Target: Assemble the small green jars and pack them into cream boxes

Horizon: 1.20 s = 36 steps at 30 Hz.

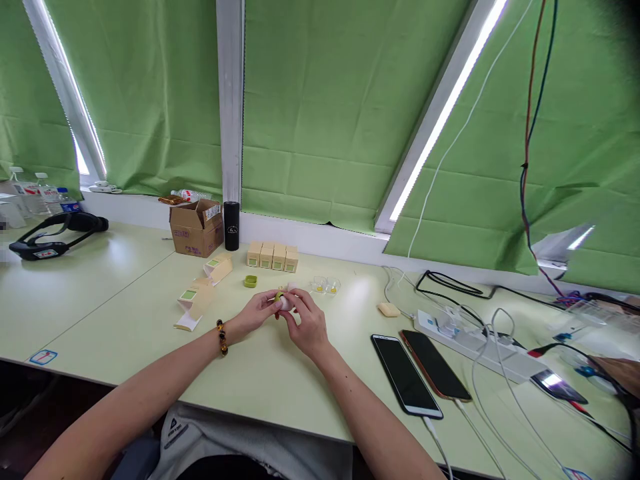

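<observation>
At the middle of the table my left hand [259,311] and my right hand [310,327] meet, fingers closed in a pinch. Between their fingertips is a small white rounded object [285,304], with a small olive-green piece [279,295] against it on the left-hand side. Fingers cover much of both, so their kind does not show. Just beyond my left hand sits a small olive-green square container [251,281]. Two small clear cups [326,286] with yellow at the bottom stand beyond my right hand.
A row of several small tan boxes [273,257] stands behind. Unfolded cartons [194,300] lie left, near a brown cardboard box [197,230] and black tumbler [231,227]. Rightward are two phones [407,375], a power strip [480,343] and cables. A headset [59,235] lies far left.
</observation>
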{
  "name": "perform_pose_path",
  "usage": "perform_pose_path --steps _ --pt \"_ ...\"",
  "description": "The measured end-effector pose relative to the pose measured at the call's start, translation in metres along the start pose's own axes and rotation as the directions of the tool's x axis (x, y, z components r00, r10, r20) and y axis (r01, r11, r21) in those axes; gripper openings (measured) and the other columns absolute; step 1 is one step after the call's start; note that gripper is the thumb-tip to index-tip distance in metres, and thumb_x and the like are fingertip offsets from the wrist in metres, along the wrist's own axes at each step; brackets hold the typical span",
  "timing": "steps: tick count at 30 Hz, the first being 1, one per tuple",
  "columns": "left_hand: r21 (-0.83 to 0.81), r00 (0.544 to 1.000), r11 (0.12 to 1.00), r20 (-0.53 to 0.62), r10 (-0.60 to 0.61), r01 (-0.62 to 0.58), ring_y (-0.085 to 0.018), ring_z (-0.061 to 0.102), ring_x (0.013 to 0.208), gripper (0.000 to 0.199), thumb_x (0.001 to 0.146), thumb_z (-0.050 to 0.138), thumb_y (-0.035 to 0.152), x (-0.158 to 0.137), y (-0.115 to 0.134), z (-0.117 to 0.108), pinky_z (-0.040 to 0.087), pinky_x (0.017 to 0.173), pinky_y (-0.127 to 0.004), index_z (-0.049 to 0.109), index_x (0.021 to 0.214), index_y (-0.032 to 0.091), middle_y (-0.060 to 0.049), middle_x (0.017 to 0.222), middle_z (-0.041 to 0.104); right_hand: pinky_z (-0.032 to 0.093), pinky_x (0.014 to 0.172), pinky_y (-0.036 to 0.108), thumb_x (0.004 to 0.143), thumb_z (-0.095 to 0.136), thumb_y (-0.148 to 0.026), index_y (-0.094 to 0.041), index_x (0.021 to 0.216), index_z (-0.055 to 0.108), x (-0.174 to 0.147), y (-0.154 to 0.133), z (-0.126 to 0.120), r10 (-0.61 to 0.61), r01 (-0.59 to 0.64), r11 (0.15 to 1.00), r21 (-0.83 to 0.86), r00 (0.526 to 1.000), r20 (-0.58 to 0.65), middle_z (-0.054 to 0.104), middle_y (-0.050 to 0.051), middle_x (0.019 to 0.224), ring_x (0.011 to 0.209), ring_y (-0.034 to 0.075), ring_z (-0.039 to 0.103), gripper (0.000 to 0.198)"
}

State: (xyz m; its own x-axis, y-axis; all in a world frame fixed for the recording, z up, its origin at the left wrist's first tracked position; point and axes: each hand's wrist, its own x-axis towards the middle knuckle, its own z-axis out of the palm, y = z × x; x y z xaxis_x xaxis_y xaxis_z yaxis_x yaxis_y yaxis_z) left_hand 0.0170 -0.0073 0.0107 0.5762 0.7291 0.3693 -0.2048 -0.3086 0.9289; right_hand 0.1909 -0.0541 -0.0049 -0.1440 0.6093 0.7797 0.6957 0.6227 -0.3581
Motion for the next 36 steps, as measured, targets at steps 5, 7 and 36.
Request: perform_pose_path --steps 5,7,36 --pt "-0.094 0.999 0.995 0.029 -0.037 0.039 -0.022 0.068 0.093 0.049 0.089 0.07 0.049 -0.002 0.003 -0.001 0.058 0.083 -0.036 0.067 0.126 0.017 -0.013 0.112 0.071 0.06 0.082 0.035 0.1 0.05 -0.024 -0.025 0.136 0.059 0.0 0.0 -0.001 -0.065 0.07 0.992 -0.107 0.997 0.045 0.065 0.012 0.128 0.108 0.024 0.069 0.037" --pt "-0.114 0.999 0.992 0.031 -0.041 0.044 -0.023 0.07 0.096 0.049 0.088 0.071 0.049 -0.002 0.003 -0.001 0.058 0.088 -0.04 0.068 0.126 0.017 -0.013 0.113 0.072 0.06 0.082 0.034 0.101 0.047 -0.024 -0.024 0.137 0.057 0.001 -0.002 -0.002 -0.088 0.095 0.988 -0.124 0.994 0.065 0.065 0.013 0.128 0.11 0.025 0.069 0.037" --pt "0.199 0.937 0.962 -0.255 0.238 -0.19 -0.019 0.062 0.097 0.033 0.092 0.064 0.036 0.001 -0.009 0.012 0.056 0.077 -0.028 0.064 0.119 0.017 -0.012 0.118 0.062 0.056 0.061 0.031 0.099 0.047 -0.013 -0.016 0.144 0.044 0.007 -0.003 0.004 -0.378 0.338 0.846 -0.412 0.926 -0.016 0.069 0.015 0.106 0.088 0.023 0.07 0.045"
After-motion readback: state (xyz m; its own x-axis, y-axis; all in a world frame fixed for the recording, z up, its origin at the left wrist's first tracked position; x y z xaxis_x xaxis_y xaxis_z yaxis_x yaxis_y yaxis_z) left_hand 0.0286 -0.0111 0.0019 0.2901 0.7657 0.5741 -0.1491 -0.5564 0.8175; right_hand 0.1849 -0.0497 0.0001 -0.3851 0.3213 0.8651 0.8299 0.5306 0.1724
